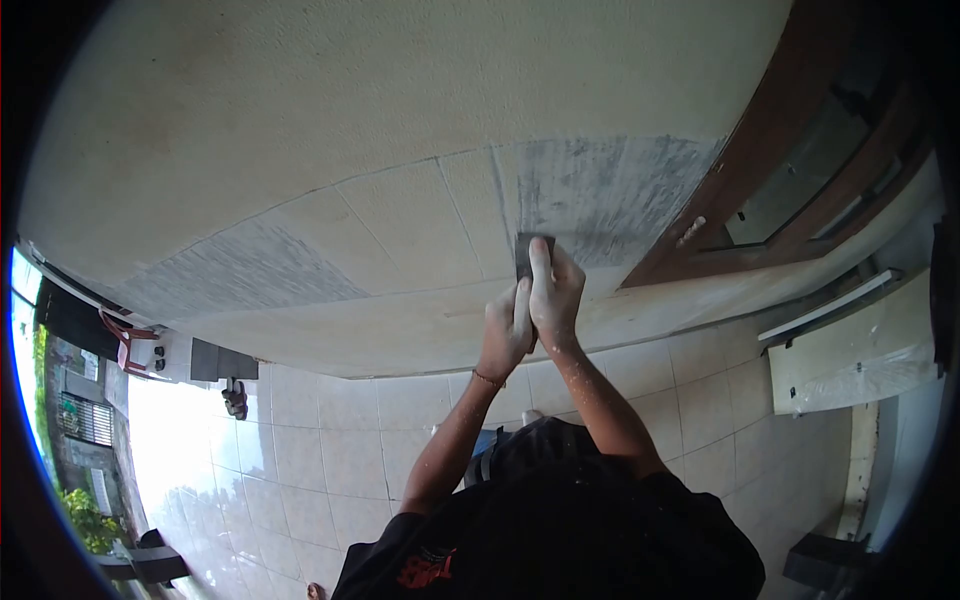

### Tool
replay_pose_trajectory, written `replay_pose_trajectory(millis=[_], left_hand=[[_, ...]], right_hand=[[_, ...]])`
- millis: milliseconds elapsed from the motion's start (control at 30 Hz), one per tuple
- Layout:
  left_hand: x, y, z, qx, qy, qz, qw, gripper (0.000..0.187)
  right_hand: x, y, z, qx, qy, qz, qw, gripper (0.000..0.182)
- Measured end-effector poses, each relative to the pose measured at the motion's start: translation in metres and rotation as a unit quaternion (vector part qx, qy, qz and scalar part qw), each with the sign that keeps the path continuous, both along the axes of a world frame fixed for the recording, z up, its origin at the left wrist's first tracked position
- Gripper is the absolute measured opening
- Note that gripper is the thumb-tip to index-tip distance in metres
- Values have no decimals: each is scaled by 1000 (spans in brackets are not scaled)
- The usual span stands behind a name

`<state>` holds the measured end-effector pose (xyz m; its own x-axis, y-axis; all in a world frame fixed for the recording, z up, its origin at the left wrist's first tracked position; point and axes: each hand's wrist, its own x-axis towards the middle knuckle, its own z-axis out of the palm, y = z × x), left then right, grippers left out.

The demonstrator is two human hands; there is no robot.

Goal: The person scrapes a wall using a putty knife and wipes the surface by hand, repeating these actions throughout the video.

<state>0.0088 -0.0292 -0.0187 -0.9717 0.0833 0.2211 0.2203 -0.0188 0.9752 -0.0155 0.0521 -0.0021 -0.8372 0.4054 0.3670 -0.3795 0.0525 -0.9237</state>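
Observation:
Both hands are raised together in front of me at the cream wall [400,230]. My right hand [556,290] grips a dark flat block [523,258], its thumb lying along it. My left hand [507,322] is closed just below and to the left, its fingers wrapped round the lower part of the same tool, which the hands mostly hide. White dust covers both hands. The block is against the lower left part of a grey streaked patch [610,190]. Thin lines mark panels on the wall, and a second grey patch [240,268] lies further left.
A brown wooden door frame [690,240] stands right of the patch. A plastic-wrapped cream panel [850,345] is at the right. Below are floor tiles [330,450], with sandals [235,398] by a grey step [223,362] and a red chair [122,340] at the left.

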Motion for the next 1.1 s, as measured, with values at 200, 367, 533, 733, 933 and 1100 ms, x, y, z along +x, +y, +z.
replay_pose_trajectory(millis=[200,367,533,733,933,1100], left_hand=[[2,0,-26,2,-5,-2,1000,42],[15,0,-34,-21,19,27,999,39],[8,-11,14,3,-61,-28,998,38],[30,-9,-9,11,-175,-32,984,47],[33,-3,-26,14,-220,-30,975,45],[32,-2,-32,-49,-138,0,989,45]], right_hand=[[-2,0,-13,2,-8,10,1000,41],[3,-6,-2,-25,-21,10,999,39],[0,-4,22,-4,-8,35,999,37],[5,0,-45,-51,-111,43,992,40],[16,2,-55,-64,-108,57,990,38],[21,3,-55,-107,-93,71,987,36]])
